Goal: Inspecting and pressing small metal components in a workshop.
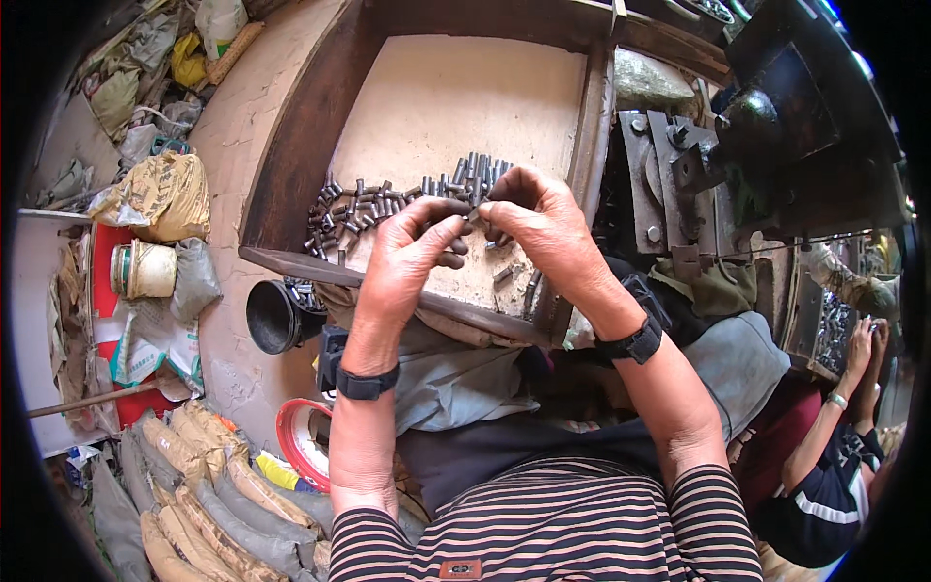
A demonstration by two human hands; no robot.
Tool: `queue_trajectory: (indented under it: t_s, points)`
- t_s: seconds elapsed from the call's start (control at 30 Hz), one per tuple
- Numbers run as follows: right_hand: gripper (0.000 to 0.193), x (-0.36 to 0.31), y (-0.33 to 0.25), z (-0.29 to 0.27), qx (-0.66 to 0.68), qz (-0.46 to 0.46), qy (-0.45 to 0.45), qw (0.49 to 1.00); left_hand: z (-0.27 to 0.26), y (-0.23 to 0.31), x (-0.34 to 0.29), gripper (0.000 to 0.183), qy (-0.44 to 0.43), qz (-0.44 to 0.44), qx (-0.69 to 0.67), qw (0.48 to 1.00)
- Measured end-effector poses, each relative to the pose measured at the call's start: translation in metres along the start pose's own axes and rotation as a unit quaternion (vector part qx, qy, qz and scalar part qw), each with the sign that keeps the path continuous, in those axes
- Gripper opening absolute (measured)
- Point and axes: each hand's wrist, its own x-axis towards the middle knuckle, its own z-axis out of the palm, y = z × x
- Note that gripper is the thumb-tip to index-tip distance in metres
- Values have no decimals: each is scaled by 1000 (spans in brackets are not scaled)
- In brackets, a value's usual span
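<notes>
My left hand [412, 242] and my right hand [545, 233] meet over a shallow wooden tray [456, 87]. Thumbs and fingers of both are pinched together, fingertips almost touching around a small dark metal piece [474, 214], mostly hidden by the fingers. Dark stains cover the fingertips. Just beyond and left of my hands lies a heap of short dark metal pins [364, 208], tumbled at the left. Several more pins [473, 167] stand or lean close together right behind my fingers. A few loose ones lie near the tray's front edge.
A black bucket [274, 318] holding metal parts stands left of the tray. At the right is a heavy metal machine [776, 126]. Filled sacks [223, 495] lie at lower left, near a red-rimmed bucket [304, 441]. Another person [824, 466] works at far right.
</notes>
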Motion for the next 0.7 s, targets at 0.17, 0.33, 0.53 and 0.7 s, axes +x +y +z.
queue_trajectory:
  t_s: [0.17, 0.33, 0.53, 0.7]
  points:
    - [15, 4, -5, 7, 42, 6, -6, 999, 8, -3, 8, 18, -1, 34, -58, 998]
    - [27, 29, -12, -14, -251, -79, 0, 965, 2, -5, 6, 17, 79, 57, -96, 991]
    - [30, 40, 4, -23, -646, -161, -33, 745, -24, -25, 3, 17, 96, 51, -93, 990]
    - [26, 38, 3, -18, -606, -181, -19, 774, -25, -25, 1, 22, 63, 36, -91, 993]
